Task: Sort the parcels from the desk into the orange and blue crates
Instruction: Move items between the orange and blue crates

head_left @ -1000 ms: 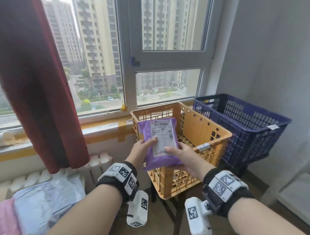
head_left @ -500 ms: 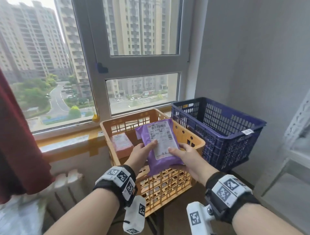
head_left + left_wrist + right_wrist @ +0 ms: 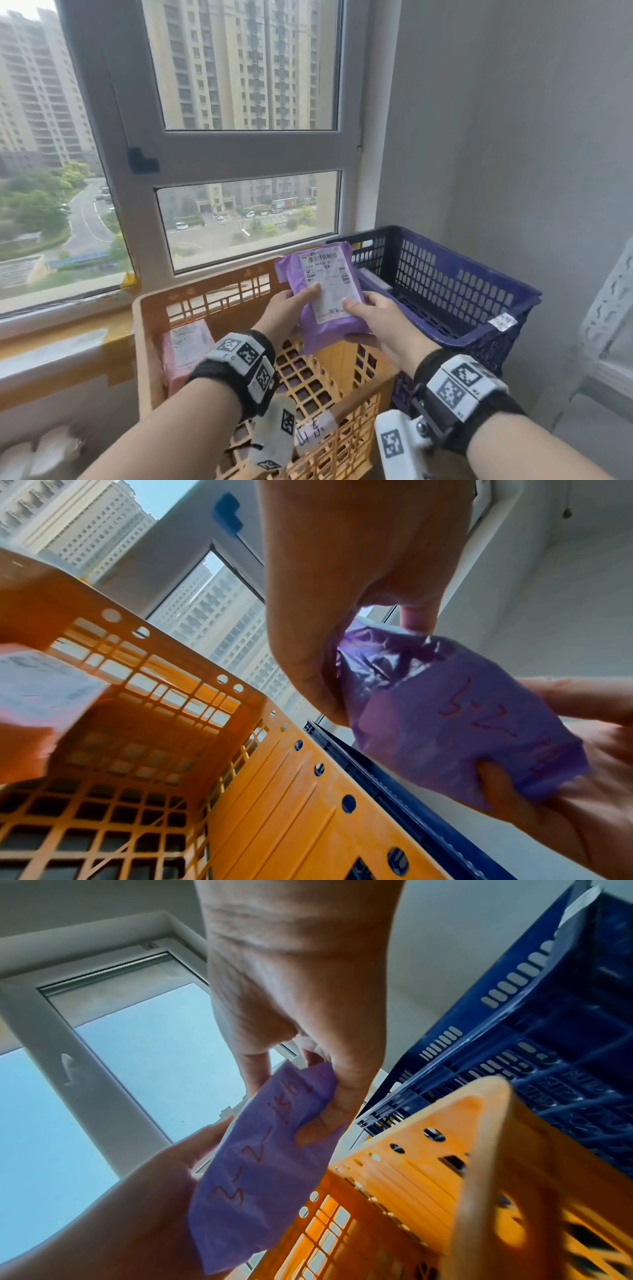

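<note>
Over the last second the soft purple plastic mailer parcel (image 3: 325, 294) has travelled rightward: it began over the orange lattice plastic crate (image 3: 239, 301) and now hangs at its shared edge with the blue perforated plastic crate (image 3: 455, 284). Left hand (image 3: 284, 315) and right hand (image 3: 376, 318) each keep a pinching grip on it. Blue looks the likely destination.

Head view looks forward and down from above both wrists, taking in the window (image 3: 239, 154), the orange crate (image 3: 164, 308) and the blue crate (image 3: 479, 284). Left wrist view sits low and close, tilted up past the left hand (image 3: 342, 588) into the orange crate. Right wrist view looks up from beneath the right hand (image 3: 298, 1001). All three share the purple parcel (image 3: 325, 298) and both crates.
</note>
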The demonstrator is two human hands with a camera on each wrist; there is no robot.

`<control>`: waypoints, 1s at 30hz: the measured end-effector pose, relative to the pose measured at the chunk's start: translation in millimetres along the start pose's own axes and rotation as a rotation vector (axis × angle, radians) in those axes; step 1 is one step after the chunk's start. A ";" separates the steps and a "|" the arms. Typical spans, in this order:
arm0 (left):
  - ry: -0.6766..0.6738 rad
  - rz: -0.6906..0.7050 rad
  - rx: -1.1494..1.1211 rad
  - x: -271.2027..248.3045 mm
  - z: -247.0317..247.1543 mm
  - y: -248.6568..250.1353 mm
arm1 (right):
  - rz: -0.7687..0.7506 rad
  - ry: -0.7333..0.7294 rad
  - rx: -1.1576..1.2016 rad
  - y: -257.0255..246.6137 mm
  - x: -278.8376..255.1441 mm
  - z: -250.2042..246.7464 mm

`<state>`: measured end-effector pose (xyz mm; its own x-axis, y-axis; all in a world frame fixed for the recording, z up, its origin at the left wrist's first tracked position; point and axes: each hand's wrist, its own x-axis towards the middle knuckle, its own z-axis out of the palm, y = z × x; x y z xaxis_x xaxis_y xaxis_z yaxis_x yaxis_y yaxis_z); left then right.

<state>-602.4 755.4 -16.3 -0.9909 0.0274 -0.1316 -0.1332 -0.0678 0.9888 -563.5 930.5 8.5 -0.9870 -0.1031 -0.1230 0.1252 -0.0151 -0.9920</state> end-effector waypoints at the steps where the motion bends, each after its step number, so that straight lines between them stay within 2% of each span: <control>1: 0.003 -0.003 0.002 11.4 1.4 1.9 | -0.001 0.005 0.003 -1.5 11.3 -1.4; 8: -0.002 -0.019 -0.041 83.0 21.0 18.4 | 0.016 0.030 0.029 -17.0 81.5 -21.9; 13: -0.002 -0.046 -0.034 130.5 59.1 24.4 | 0.021 0.071 0.031 -24.1 117.7 -59.8; 18: 0.010 -0.057 -0.051 170.1 103.0 32.0 | -0.004 0.177 0.024 -29.1 157.7 -102.4; 21: 0.042 -0.044 -0.063 190.3 127.6 38.4 | -0.003 0.222 0.092 -31.0 183.3 -127.0; 25: 0.114 -0.018 -0.056 223.6 164.9 41.7 | 0.046 0.138 0.158 -37.1 216.6 -168.3; 27: 0.141 -0.034 -0.048 239.6 186.2 43.7 | 0.077 0.068 0.158 -40.3 234.0 -191.6; 30: 0.157 -0.082 -0.038 270.2 221.2 41.8 | 0.104 0.038 0.141 -37.5 267.7 -230.1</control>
<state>-871.8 980.6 5.1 -0.9669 -0.1216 -0.2245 -0.2117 -0.1097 0.9712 -855.6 1132.3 6.4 -0.9708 -0.0738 -0.2281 0.2368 -0.1460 -0.9605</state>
